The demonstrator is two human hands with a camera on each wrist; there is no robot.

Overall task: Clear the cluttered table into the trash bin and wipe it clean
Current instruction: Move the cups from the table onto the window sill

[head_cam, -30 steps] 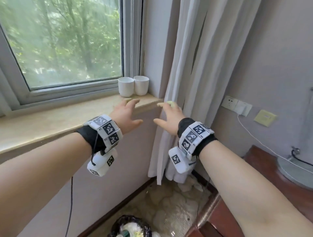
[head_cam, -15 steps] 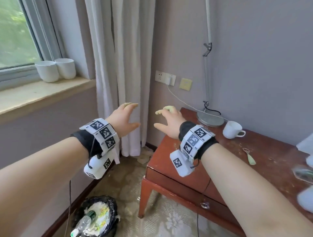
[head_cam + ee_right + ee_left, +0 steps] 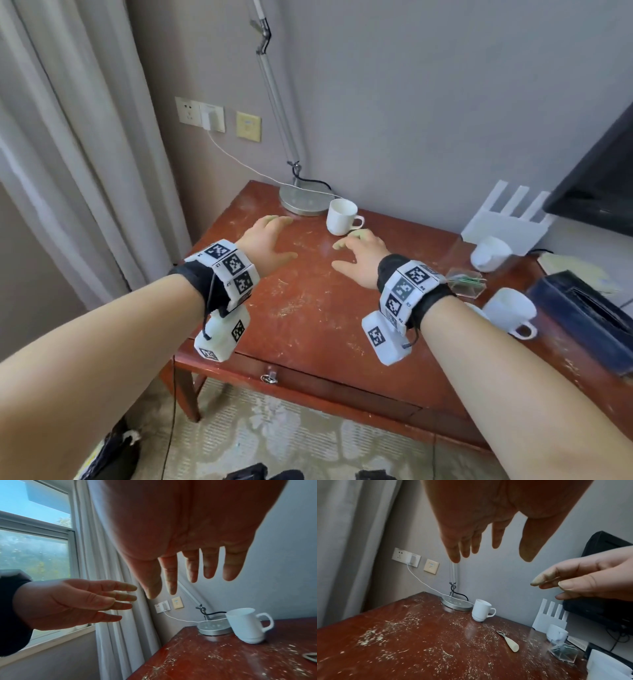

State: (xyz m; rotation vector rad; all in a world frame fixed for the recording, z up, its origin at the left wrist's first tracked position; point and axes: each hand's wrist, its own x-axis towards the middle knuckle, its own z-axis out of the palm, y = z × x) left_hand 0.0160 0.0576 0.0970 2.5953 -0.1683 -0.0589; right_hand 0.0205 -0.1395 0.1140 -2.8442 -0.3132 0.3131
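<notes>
The red-brown wooden table (image 3: 308,308) is strewn with pale crumbs (image 3: 371,637). My left hand (image 3: 279,238) hovers above its back left part, fingers spread and holding nothing. My right hand (image 3: 352,250) hovers beside it, just in front of a white mug (image 3: 340,217), also spread and empty. A cream-handled bottle opener (image 3: 508,641) lies on the tabletop, hidden under my right hand in the head view. The black-lined trash bin (image 3: 109,452) shows partly on the floor at the lower left.
A lamp base (image 3: 303,202) stands in the back corner with its cable to the wall socket (image 3: 200,118). To the right are two more white mugs (image 3: 489,253) (image 3: 510,310), a clear plastic box (image 3: 466,282), a dark tissue box (image 3: 582,315), a white router (image 3: 507,219) and a screen (image 3: 599,185).
The view has swung right from the window sill to the table. Both hands came along, still empty, and now hover over the tabletop.
</notes>
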